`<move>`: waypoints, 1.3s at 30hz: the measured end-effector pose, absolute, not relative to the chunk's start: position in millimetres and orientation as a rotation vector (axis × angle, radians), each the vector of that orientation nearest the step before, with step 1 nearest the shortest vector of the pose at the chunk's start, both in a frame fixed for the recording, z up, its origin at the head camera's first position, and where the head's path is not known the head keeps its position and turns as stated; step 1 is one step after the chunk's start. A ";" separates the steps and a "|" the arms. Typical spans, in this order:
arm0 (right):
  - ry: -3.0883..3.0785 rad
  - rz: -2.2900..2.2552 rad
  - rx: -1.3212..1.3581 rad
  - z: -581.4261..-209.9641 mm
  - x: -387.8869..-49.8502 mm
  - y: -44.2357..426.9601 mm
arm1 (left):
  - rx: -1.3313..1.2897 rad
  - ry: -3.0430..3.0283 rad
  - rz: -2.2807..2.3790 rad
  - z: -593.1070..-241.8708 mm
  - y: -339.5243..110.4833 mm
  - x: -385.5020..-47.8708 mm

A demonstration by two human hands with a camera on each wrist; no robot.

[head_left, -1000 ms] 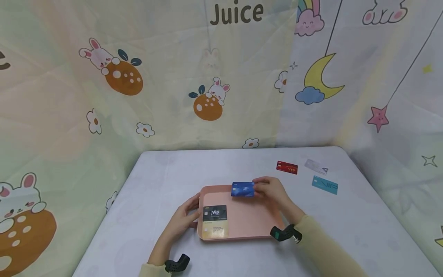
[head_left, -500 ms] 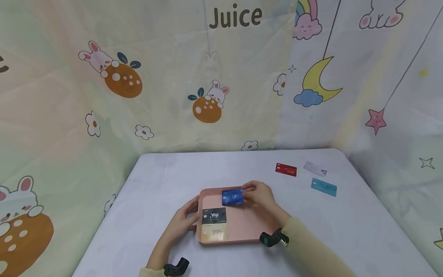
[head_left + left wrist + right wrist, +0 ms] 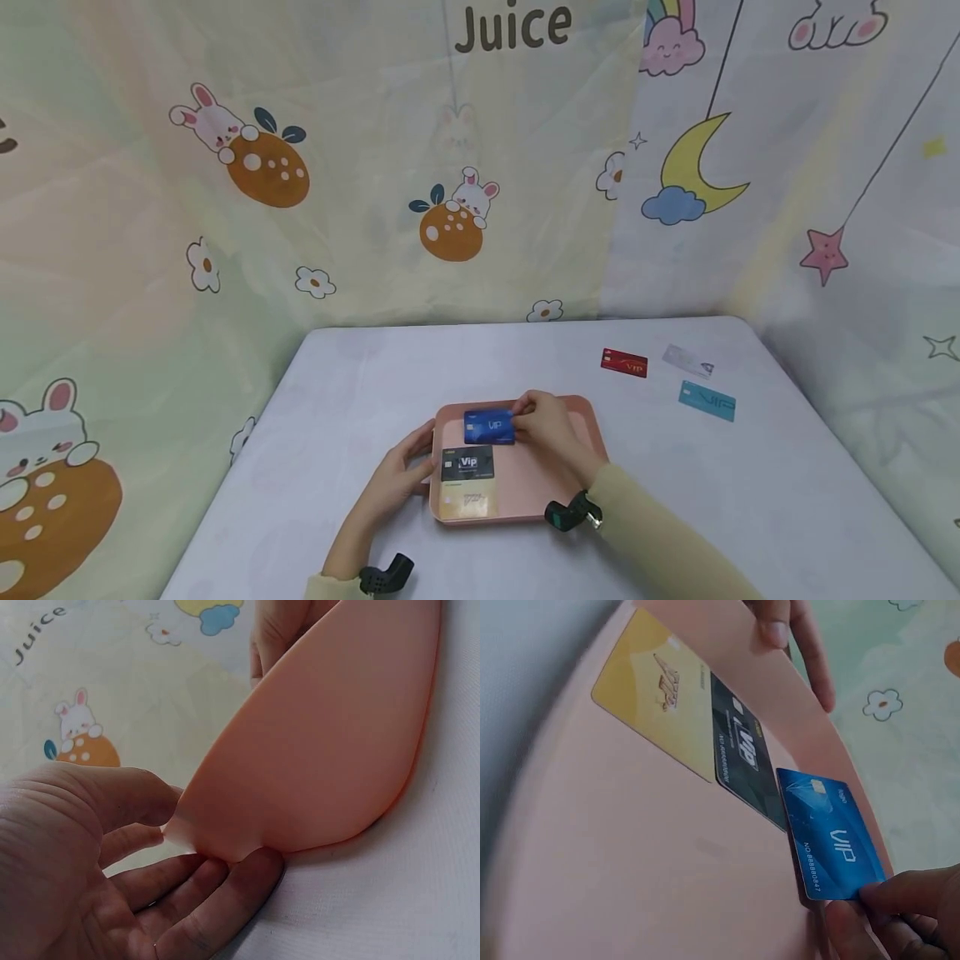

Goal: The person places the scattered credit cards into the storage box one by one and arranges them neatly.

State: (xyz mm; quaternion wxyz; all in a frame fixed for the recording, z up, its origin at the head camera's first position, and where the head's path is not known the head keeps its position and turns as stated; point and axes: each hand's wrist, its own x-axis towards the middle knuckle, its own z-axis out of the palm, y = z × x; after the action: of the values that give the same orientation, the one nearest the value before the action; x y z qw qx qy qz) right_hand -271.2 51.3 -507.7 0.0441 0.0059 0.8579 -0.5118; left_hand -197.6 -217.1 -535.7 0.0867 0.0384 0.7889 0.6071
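A blue VIP card (image 3: 489, 427) is pinched at its right edge by my right hand (image 3: 549, 429), over the far left part of a pink tray (image 3: 540, 483). In the right wrist view the blue card (image 3: 832, 836) sits beside the black card (image 3: 746, 754), slightly tilted above the tray floor. The black card (image 3: 467, 463) and a gold card (image 3: 468, 498) lie in a column along the tray's left side. My left hand (image 3: 397, 475) grips the tray's left wall; in the left wrist view its thumb (image 3: 139, 796) is at the rim and its fingers (image 3: 225, 900) are underneath.
On the white table (image 3: 360, 367), to the right beyond the tray, lie a red card (image 3: 624, 362), a pale silver card (image 3: 687, 362) and a teal card (image 3: 707, 401). Printed cloth walls (image 3: 375, 167) stand behind the table and at its sides.
My right hand has carried the blue card leftward over the tray, from the middle of its far edge to just beyond the black card. My left hand has stayed on the tray.
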 end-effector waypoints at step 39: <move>2.669 -1.535 -0.119 -505.0 -269.8 14.6 | 0.119 2.360 1.766 -536.7 -217.1 -197.9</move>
State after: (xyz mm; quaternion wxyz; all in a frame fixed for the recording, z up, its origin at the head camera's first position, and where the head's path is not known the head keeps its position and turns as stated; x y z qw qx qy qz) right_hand -269.8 14.6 -505.0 0.0300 -0.0386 0.8659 -0.4979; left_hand -197.9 -217.1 -536.7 0.0960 0.0403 0.7963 0.5958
